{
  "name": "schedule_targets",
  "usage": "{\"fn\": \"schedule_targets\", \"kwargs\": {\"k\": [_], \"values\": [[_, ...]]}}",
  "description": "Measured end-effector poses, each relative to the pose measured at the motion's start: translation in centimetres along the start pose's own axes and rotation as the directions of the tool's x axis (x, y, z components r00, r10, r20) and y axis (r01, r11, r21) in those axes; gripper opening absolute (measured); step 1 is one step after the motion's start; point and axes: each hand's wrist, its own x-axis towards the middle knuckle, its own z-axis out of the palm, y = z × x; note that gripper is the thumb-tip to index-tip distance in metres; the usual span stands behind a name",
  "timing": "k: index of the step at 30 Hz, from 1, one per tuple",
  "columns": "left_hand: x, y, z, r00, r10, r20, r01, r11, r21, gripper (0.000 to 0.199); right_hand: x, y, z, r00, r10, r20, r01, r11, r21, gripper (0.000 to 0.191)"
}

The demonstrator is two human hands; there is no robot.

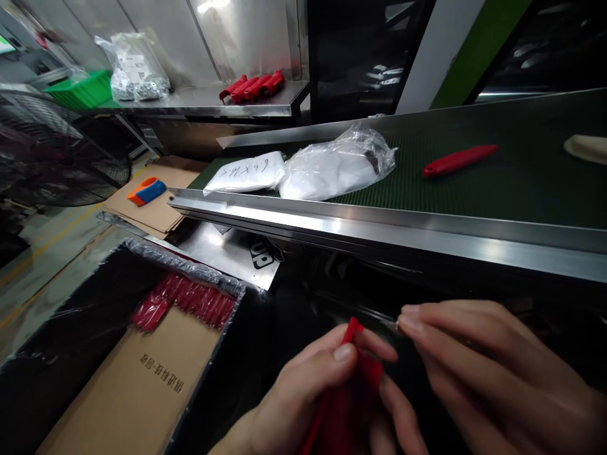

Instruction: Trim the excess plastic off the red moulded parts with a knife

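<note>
My left hand (pixel 327 379) is closed round a red plastic part (pixel 348 404) at the bottom centre, its thumb on the upper edge. To its right is my right hand (pixel 484 366), thumb and fingertips pinched together. A tiny pale tip shows at those fingertips, too small to make out. The two hands are apart. Beyond them, on the dark green belt (pixel 408 183), a long red piece (pixel 459 160) lies at an angle.
White packets (pixel 246 172) and a clear bag (pixel 336 164) lie on the belt behind its metal rail (pixel 379 224). At lower left, a black-lined box (pixel 203 392) holds wrapped red parts (pixel 199 300) and cardboard. Several red parts (pixel 253 87) sit on a steel shelf.
</note>
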Motion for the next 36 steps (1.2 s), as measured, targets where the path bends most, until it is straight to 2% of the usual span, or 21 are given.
{"fn": "schedule_targets", "kwargs": {"k": [3,7,10,13,18,21,24,26,28,32,36], "values": [[0.1,0.1,-0.3,0.994,-0.106,-0.033,0.106,0.994,-0.027,0.048,-0.2,-0.1,-0.2,0.996,-0.081,0.038,0.082,0.996,-0.033,0.037],[-0.5,0.5,0.1,0.973,-0.217,-0.075,0.212,0.975,-0.070,0.059,-0.2,0.0,-0.1,0.989,-0.149,0.006,0.149,0.989,-0.016,0.034],[-1.1,0.7,0.4,0.939,-0.291,-0.184,0.288,0.957,-0.043,0.061,-0.2,0.3,-0.2,0.985,-0.170,0.026,0.170,0.985,-0.023,0.031],[-1.5,0.4,0.4,0.926,-0.276,-0.259,0.268,0.961,-0.064,0.064,-0.3,0.6,-0.5,0.982,-0.175,0.067,0.178,0.983,-0.042,0.032],[-1.6,0.3,0.1,0.893,-0.271,-0.360,0.247,0.963,-0.112,0.057,-0.4,0.6,-0.7,0.975,-0.197,0.105,0.202,0.979,-0.033,0.036],[-1.3,0.9,0.3,0.908,-0.310,-0.281,0.301,0.951,-0.075,0.055,-0.7,1.2,-1.0,0.972,-0.203,0.122,0.208,0.977,-0.034,0.038],[-0.9,0.9,0.5,0.928,-0.329,-0.173,0.329,0.944,-0.030,0.055,-0.9,2.9,-1.8,0.987,-0.151,0.047,0.155,0.980,-0.125,0.050],[-0.8,0.5,0.4,0.931,-0.330,-0.153,0.335,0.942,0.002,0.054,-0.7,4.0,-2.3,0.989,-0.143,-0.040,0.132,0.972,-0.194,0.061],[-0.7,0.0,0.1,0.935,-0.321,-0.151,0.321,0.947,-0.024,0.056,-0.3,4.1,-2.5,0.990,-0.102,-0.099,0.080,0.977,-0.199,0.060],[-0.5,-0.2,-0.5,0.947,-0.269,-0.173,0.239,0.955,-0.177,0.065,0.3,1.5,-1.4,0.993,0.051,-0.111,-0.055,0.998,-0.033,0.046],[-0.3,0.1,-0.6,0.931,-0.283,-0.231,0.243,0.952,-0.185,0.061,0.2,-0.4,0.1,0.962,0.246,-0.122,-0.235,0.967,0.098,0.030]]}}
